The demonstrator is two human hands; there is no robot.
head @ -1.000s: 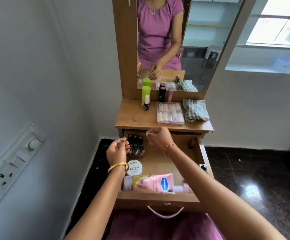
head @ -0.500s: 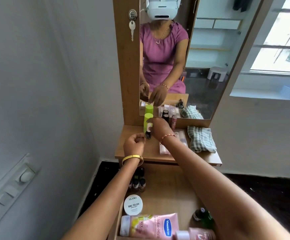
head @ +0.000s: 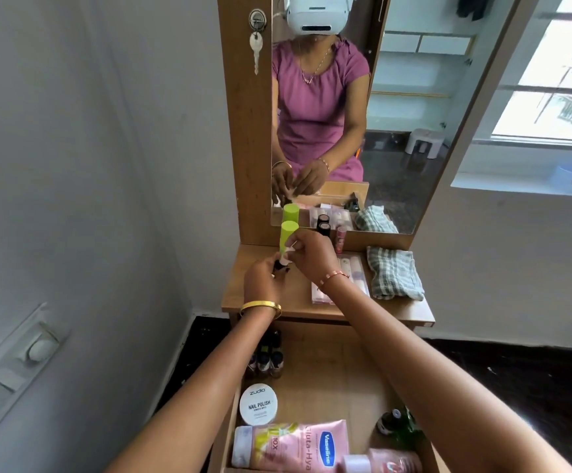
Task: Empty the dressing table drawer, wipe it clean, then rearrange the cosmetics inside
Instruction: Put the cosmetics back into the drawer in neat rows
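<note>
- On the grey wall at far left a white switch panel (head: 14, 367) with a round knob and flat rocker switches sits near the lower edge
- A silver key (head: 256, 51) hangs from the lock in the wood-grain frame left of the mirror (head: 397, 107)
- Left hand (head: 264, 285), gold bangle at the wrist, curls its fingers round the dark base of a small nail polish bottle (head: 283, 262) over the dressing table top (head: 298, 302); half a second ago it was lower and nearer
- Behind the bottle stands a smooth lime-green cylinder (head: 286, 235), matt and round-topped
- Right hand (head: 313, 256), thin copper bracelet at the wrist, pinches the bottle's pale cap with fingertips; it has stayed by the cylinder
- In the open drawer (head: 332, 367) below, at its far left, small dark glass bottles (head: 266, 360) cluster upright
- Nearer, a round white tub (head: 258, 404) reads "zudio NAIL POLISH"
- Nearest, a pink glossy tube (head: 295, 445) lies flat, marked "Vaseline", "Gluta-Hya" and "10X"
- On the table top right of the hands lies a clear flat plastic case (head: 353, 278)
- A dark round-capped bottle (head: 392, 421) sits at the drawer's right side
- A checked, rumpled cloth (head: 395, 273) lies folded at the table's right end
</note>
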